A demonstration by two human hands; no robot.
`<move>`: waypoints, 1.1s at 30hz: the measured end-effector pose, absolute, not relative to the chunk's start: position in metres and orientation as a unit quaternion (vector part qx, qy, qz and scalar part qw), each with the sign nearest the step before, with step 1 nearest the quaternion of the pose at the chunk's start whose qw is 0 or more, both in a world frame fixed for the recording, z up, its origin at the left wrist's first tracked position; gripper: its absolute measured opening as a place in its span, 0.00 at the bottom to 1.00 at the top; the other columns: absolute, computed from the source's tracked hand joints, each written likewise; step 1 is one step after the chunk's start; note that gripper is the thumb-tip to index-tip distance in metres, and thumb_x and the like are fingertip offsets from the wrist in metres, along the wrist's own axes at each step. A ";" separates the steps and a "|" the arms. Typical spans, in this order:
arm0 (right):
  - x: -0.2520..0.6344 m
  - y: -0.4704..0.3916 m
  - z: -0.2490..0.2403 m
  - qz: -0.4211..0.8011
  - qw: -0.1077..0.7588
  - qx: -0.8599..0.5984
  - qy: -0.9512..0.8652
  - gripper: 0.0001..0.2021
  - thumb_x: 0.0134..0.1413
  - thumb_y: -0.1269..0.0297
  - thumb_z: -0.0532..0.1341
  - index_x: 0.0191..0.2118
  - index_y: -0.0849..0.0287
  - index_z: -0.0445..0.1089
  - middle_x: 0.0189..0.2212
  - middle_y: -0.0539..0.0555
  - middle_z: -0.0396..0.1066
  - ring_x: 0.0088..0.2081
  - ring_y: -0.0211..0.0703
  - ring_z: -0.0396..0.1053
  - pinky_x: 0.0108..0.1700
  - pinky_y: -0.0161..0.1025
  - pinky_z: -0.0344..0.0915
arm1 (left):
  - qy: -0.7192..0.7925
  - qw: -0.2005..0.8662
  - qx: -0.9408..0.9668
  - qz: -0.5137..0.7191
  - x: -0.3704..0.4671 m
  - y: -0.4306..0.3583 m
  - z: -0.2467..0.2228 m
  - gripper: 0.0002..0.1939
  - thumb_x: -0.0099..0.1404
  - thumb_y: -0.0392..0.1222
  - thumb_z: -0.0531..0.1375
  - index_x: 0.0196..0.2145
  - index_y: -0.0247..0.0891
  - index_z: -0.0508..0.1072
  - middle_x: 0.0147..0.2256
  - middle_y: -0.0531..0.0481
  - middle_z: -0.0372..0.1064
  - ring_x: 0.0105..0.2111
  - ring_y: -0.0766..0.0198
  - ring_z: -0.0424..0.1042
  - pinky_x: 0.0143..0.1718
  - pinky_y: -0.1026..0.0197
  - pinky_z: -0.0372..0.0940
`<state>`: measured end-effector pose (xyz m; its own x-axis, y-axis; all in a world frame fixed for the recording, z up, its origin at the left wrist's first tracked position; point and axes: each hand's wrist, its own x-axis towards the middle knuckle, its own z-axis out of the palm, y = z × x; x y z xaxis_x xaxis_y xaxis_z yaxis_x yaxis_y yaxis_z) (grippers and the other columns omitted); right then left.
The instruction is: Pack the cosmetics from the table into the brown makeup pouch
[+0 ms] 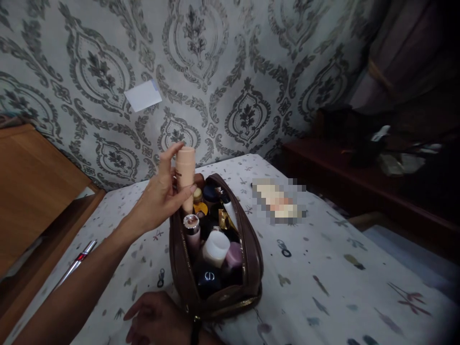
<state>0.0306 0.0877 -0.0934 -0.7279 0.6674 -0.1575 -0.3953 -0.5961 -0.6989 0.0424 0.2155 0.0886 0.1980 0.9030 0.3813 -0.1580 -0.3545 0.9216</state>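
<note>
My left hand [165, 191] is closed around a peach-coloured cosmetic bottle [186, 167], thumb on one side and fingers on the other. The bottle stands upright at the far left end of a brown zippered makeup bag [253, 254], its lower end inside the opening. Packed in the unzipped bag are a white-capped bottle [217, 247], a silver-topped pink tube [192, 227], a pink lid [234, 254], a black cap [209, 278] and several other cosmetics. Beside the bag's near left corner, my right hand [154, 316] rests with its fingers loosely bent and apart, holding nothing visible.
A patterned white cloth [309, 292] covers the table. A blurred-out flat item [276, 199] lies right of the bag. At left are a silver-and-red slim tube [77, 261] and a wooden panel [39, 191]. Dark red furniture [330, 172] stands at right; patterned wallpaper [230, 72] rises behind.
</note>
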 end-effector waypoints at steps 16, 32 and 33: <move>0.033 0.087 -0.088 0.867 0.305 -0.223 -0.324 0.22 0.29 0.53 0.70 0.30 0.61 0.64 0.16 0.43 0.65 0.16 0.30 0.63 0.23 0.32 0.57 | 0.286 0.302 0.845 0.335 0.046 0.221 0.084 0.36 0.62 0.40 0.63 0.60 0.47 0.45 0.44 0.47 0.68 0.36 0.63 0.74 0.36 0.60 0.72; 0.038 0.089 -0.077 0.869 0.286 -0.250 -0.318 0.10 0.39 0.66 0.65 0.28 0.60 0.63 0.14 0.41 0.64 0.15 0.30 0.62 0.24 0.31 0.56 | 0.278 0.346 0.829 0.341 0.059 0.222 0.079 0.36 0.61 0.42 0.64 0.56 0.45 0.45 0.42 0.48 0.68 0.39 0.61 0.75 0.41 0.56 0.72; 0.039 0.089 -0.076 0.870 0.286 -0.248 -0.317 0.10 0.39 0.66 0.65 0.28 0.60 0.63 0.14 0.41 0.64 0.15 0.30 0.62 0.24 0.31 0.56 | 0.279 0.346 0.828 0.342 0.059 0.222 0.080 0.35 0.61 0.42 0.64 0.56 0.45 0.45 0.42 0.47 0.68 0.39 0.61 0.75 0.40 0.56 0.72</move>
<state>0.0393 0.0887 -0.0756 -0.7134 0.6543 -0.2508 -0.3398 -0.6361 -0.6928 0.0590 0.2216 0.0795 0.6103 0.6987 0.3733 0.2260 -0.6052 0.7633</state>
